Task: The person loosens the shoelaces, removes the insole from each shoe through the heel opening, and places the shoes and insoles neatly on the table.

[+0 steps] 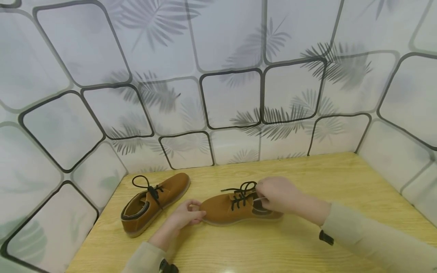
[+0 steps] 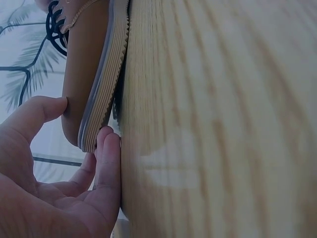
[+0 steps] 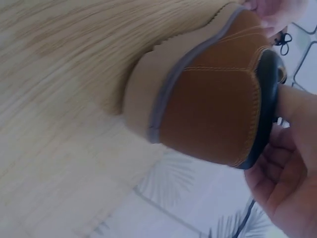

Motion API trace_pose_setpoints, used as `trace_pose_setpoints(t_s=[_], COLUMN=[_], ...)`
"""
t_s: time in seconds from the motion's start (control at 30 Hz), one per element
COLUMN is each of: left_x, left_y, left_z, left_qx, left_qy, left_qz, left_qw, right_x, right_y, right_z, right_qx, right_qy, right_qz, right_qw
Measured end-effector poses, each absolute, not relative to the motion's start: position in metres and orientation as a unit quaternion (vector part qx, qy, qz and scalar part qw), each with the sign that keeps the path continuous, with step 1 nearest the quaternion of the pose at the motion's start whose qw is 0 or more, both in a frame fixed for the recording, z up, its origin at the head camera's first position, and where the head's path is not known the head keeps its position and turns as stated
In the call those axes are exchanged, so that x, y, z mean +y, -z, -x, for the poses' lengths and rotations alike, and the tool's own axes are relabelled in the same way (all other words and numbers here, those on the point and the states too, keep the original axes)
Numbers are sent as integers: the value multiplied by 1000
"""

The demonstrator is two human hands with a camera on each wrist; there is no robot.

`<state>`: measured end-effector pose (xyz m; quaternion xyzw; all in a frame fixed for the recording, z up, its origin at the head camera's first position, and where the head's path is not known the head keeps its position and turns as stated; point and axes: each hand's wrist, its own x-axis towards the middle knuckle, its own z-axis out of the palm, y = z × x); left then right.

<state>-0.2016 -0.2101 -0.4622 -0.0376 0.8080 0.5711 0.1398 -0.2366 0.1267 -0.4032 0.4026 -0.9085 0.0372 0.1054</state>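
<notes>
A brown lace-up shoe with black laces lies with its toe to the left on the wooden table. My left hand holds its toe; in the left wrist view, the thumb presses the upper and fingertips sit at the sole's front edge. At the ankle opening, my right hand grips the dark padded collar, with curled fingers seen beside it in the right wrist view. That hand hides part of the opening. The black laces are threaded, with loops standing up beside the right hand.
A matching brown shoe stands at the left of the table, its laces tied and its toe pointing to the back right. The pale wooden table meets a patterned cloth backdrop behind and at both sides.
</notes>
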Motion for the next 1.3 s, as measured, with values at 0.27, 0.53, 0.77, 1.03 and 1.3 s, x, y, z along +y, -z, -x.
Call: trace_pose_setpoints(t_s=[0.27, 0.53, 0.77, 1.03, 1.3], left_x=[-209, -210, -211, -210, -209], left_y=[461, 461, 461, 461, 462], left_z=[201, 201, 202, 202, 202], left_qx=[807, 801, 798, 800, 801], left_qy=[-573, -581, -584, -581, -579], left_qz=[42, 41, 37, 42, 44], left_qw=[140, 142, 145, 144, 142], right_x=[138, 141, 146, 153, 155], right_y=[411, 413, 405, 396, 394], right_z=[246, 255, 255, 253, 253], right_qx=[-892, -887, -876, -857, -825], right_qy=[-114, -194, -192, -120, -51], right_qz=[-422, -410, -437, -490, -539], right_qw=[115, 85, 67, 104, 164])
